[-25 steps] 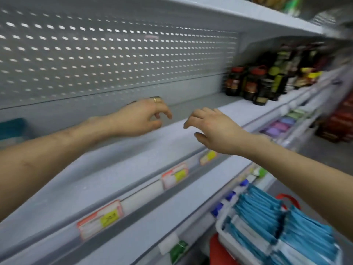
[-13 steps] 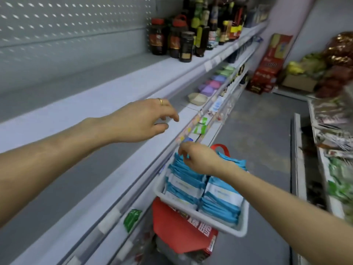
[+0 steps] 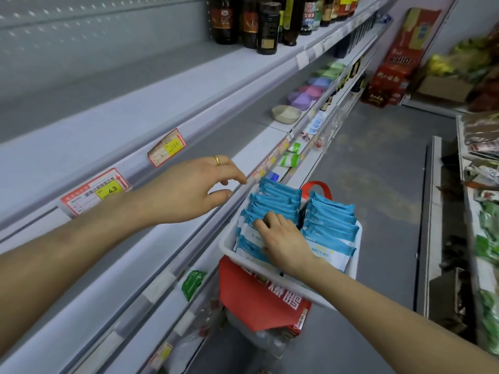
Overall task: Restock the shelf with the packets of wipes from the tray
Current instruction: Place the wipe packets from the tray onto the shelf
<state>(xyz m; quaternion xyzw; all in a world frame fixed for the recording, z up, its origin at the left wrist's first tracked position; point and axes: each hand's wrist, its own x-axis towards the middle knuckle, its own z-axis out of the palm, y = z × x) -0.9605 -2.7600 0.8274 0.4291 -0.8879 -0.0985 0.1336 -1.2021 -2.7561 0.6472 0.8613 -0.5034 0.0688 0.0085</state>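
Packets of wipes (image 3: pixel 330 225): blue and white, upright in two rows, in a white tray (image 3: pixel 358 252), lower centre of the frame, atop a red box (image 3: pixel 256 300). Right hand (image 3: pixel 285 240): on the left row, fingers (image 3: pixel 260 225) bent over the packet tops; grip cannot be told. Left hand (image 3: pixel 189 190): centre, above the shelf edge, fingers loosely curled, holding nothing; ring (image 3: pixel 217 160) on one finger. Shelf (image 3: pixel 113 122): grey, left half of the frame, bare board. Price labels (image 3: pixel 94 191): red and yellow, on its front rail. Bottles (image 3: pixel 267 25): dark, top centre, same shelf.
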